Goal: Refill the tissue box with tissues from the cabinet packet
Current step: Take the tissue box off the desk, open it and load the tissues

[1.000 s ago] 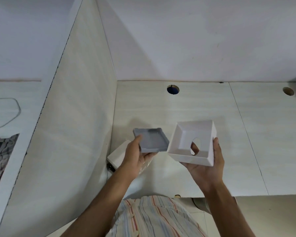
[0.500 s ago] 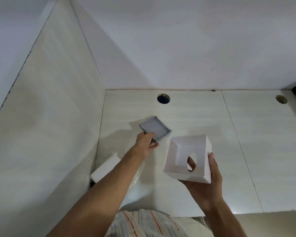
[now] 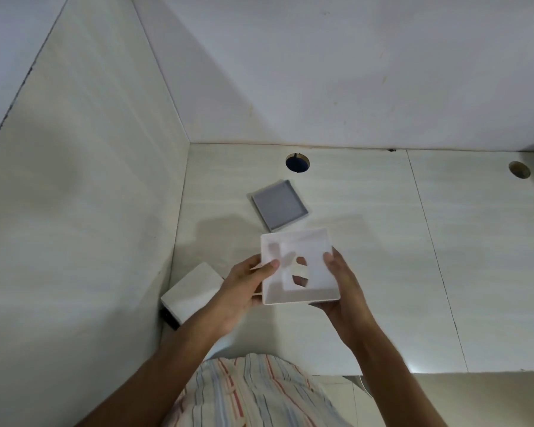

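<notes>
Sitting at about eight o'clock from the hands, the packet [image 3: 195,291] lies on the desk [image 3: 367,241] against the side panel [image 3: 90,211], a soft white block with what looks like a dark end facing the person; its long axis runs from seven toward one o'clock. My reading is that the coming move turns on this: the packet is just beside the left hand [image 3: 244,291] and well apart from the right hand [image 3: 346,291], so the left is the nearer one to fetch tissues. Left hand grasps the left wall of the box [image 3: 299,269], thumb on the rim, fingers beneath. The box is held above the desk between both hands, open side up: a smooth, rigid white square shell with thin walls, and the oval dispensing hole [image 3: 301,272] shows through its floor, so it looks empty. Right hand grips the right wall, thumb on top, palm cupping the lower corner. At twelve o'clock from the box, apart from it, the grey base [image 3: 279,208] lies flat on the desk, a shallow square tray with a low lip, hollow side up. Further back sit two round cable holes [image 3: 297,162].
</notes>
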